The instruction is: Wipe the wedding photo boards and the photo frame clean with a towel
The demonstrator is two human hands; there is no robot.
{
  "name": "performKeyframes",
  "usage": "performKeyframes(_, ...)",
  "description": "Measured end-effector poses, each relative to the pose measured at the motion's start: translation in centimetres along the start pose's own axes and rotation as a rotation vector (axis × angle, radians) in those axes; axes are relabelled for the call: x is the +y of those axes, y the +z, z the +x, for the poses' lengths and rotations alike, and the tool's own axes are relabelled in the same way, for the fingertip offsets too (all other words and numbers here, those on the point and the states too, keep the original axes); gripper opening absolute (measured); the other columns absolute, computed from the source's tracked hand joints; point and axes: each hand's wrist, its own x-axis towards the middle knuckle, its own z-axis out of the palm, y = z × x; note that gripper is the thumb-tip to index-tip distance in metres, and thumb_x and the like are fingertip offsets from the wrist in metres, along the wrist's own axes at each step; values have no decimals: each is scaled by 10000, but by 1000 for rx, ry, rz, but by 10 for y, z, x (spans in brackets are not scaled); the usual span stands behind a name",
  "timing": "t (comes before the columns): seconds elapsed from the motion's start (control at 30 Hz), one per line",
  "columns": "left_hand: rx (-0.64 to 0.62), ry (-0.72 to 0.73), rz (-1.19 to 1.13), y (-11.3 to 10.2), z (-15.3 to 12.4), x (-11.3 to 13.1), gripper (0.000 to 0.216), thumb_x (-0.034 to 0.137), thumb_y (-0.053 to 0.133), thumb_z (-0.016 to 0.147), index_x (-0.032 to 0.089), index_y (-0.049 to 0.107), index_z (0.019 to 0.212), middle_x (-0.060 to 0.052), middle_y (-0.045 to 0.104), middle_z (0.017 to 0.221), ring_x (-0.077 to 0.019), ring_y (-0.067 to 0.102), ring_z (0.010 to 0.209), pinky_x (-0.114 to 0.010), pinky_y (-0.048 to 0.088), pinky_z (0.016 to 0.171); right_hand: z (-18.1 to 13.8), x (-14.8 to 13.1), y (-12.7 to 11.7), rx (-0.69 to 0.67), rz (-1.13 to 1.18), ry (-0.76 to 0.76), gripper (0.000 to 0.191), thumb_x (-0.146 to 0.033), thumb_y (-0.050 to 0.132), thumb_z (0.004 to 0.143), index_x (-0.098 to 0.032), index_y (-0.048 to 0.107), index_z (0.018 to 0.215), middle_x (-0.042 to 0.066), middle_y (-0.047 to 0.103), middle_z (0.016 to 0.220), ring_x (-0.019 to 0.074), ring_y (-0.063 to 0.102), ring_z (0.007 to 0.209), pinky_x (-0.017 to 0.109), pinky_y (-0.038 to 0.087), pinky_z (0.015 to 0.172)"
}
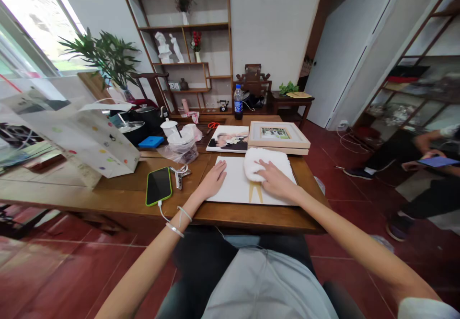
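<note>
A white flat board or album [230,192] lies at the table's front edge. My left hand [214,179] rests on its left part with the fingers stretched out and nothing in them. My right hand [276,179] grips a fluffy white cloth [253,163], pressing it on the right part of the board. Two gold strips [256,193] show just below the cloth. What the cloth covers is hidden. Behind the board lie a photo album with a printed cover [230,139] and a light-framed picture [278,134], which sits on another frame.
To the left are a phone with a green case [159,186] on a cable, crumpled silver wrapping [180,175], a bagged cup [181,142], a blue box [151,142] and a paper bag [108,146]. Red scissors [213,125] and a bottle [238,102] stand farther back. A person sits at right.
</note>
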Motion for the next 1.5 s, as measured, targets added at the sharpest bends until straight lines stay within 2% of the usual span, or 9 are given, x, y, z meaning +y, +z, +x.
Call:
performKeyframes(0.1,5,-5,-13,0,0,0,470,329,333,886,95,459,1273,-131,395,1392,-227,289,1330,-427,230,1100,-22,-33,-3,-84,-81,-69,494,-14,440,624,-146,621,1064,141,342,1410,320,203,1325,546,173,1041)
performKeyframes(0.27,-3,-14,5,-1,0,2,480,334,331,887,75,462,1269,-145,392,1391,-229,293,1328,-416,236,1097,-60,-76,-18,-172,-60,-203,393,-43,455,645,-140,654,970,143,341,1412,291,170,1339,509,132,1072)
performKeyframes(0.43,0,-10,0,-1,0,0,489,338,332,887,63,456,1272,-154,393,1389,-225,288,1330,-404,229,1101,-56,-56,-26,-184,87,-208,473,-29,424,612,-174,640,1007,96,440,1355,233,285,1305,437,221,1064)
performKeyframes(0.57,0,10,2,0,0,-2,482,332,326,890,72,455,1274,-143,393,1391,-216,288,1330,-393,228,1103,-22,-14,-22,-115,175,-37,470,-46,393,664,-161,616,1061,91,603,1167,262,448,1185,437,348,969)
performKeyframes(0.73,-5,3,8,-1,0,-2,493,331,324,892,53,446,1281,-151,390,1392,-215,292,1329,-378,226,1106,21,8,-14,-26,205,46,323,-120,391,768,-167,626,985,68,635,1100,238,563,1003,357,418,868)
performKeyframes(1.03,4,0,-8,0,0,-2,487,338,330,890,75,449,1281,-143,393,1390,-224,294,1327,-419,230,1101,22,-35,6,-64,-102,44,450,-51,445,676,-89,598,1098,198,406,1351,362,258,1286,550,194,1005)
performKeyframes(1.17,5,-11,-21,-1,0,0,491,340,328,888,66,457,1274,-150,393,1388,-230,291,1328,-423,229,1101,-5,-72,3,-117,-243,-60,358,-92,448,718,-91,636,1022,223,402,1339,382,297,1258,566,228,979)
performKeyframes(1.3,-12,2,-30,-2,0,-1,521,343,295,897,21,444,1279,-169,378,1394,-220,277,1335,-387,212,1110,-33,-99,-13,-160,-158,-246,304,-129,466,709,-107,656,946,195,437,1322,346,314,1256,510,230,1004)
performKeyframes(1.5,-40,-3,-68,-3,-1,-7,528,385,260,906,78,428,1302,-123,353,1418,-195,250,1346,-381,182,1118,-24,-78,-37,-260,61,-216,401,-103,438,694,-170,626,1042,111,641,1034,237,572,940,350,414,812)
